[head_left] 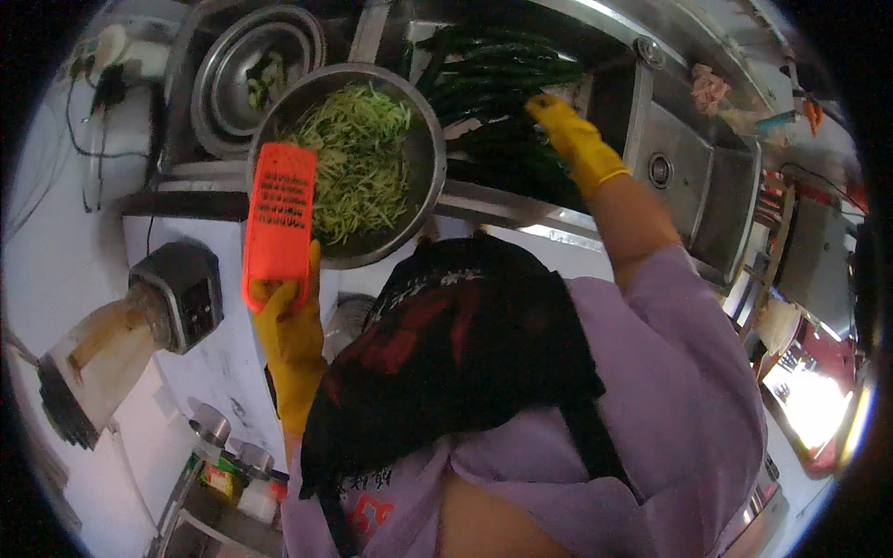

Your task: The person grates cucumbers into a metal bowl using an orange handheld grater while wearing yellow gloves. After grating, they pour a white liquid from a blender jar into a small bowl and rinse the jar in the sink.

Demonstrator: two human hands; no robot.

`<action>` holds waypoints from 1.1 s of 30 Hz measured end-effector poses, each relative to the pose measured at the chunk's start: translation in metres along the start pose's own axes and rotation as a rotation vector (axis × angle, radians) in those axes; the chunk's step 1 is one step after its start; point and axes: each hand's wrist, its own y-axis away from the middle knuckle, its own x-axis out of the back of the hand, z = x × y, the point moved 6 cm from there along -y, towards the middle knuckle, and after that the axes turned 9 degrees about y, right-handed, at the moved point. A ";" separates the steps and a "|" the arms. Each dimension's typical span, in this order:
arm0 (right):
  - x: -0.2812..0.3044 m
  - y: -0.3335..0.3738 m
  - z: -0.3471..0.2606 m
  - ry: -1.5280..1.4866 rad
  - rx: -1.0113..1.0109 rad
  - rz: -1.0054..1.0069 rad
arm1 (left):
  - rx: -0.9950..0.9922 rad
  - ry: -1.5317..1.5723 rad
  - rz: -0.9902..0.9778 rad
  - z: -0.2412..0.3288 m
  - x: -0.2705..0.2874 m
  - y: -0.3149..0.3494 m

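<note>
Steel sinks [523,208] line the far side of this kitchen, beyond both hands. Off to the left of the left hand lies a blender [191,302] with a cloudy jug [102,358], its dark base nearest the hand. Ahead and a little left of that hand sits a round steel basin [212,88] with a few pale green pieces [267,82] in it.

Gloved in yellow, the left hand [291,325] is closed around the near end of an orange grater [279,200], which stretches forward over the left edge of a big steel bowl [428,139]. Whether the grater rests on that edge, I cannot tell. Just right of the grater, the bowl is well filled with green shreds [363,167].

Between the bowl and the right hand, and beyond it, many long dark cucumbers [493,74] lie side by side. Also gloved, the right hand [544,112] reaches over them with its fingers bunched; I cannot tell whether it grips one. To its right is a small sink [684,153], and past that some crumpled pink cloth [709,88].

Choosing a cucumber for grating seems the step in hand; the next move calls for a firm grip on one and a clear lift across to the grater.
</note>
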 end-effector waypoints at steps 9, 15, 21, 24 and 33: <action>-0.054 -0.056 -0.054 0.570 0.205 0.122 | -0.209 -1.002 0.035 0.009 0.001 0.005; -0.048 -0.077 -0.044 0.605 0.163 0.060 | -0.066 -0.319 0.218 -0.013 0.006 0.016; 0.056 0.015 -0.025 0.388 0.450 0.482 | -0.036 -0.335 0.177 0.004 0.009 0.016; 0.150 0.068 -0.057 0.234 0.805 0.699 | -0.094 -0.147 0.086 0.002 0.001 0.017; 0.105 0.129 -0.095 -2.018 0.131 -0.175 | -0.057 -0.020 -0.107 0.012 -0.016 0.020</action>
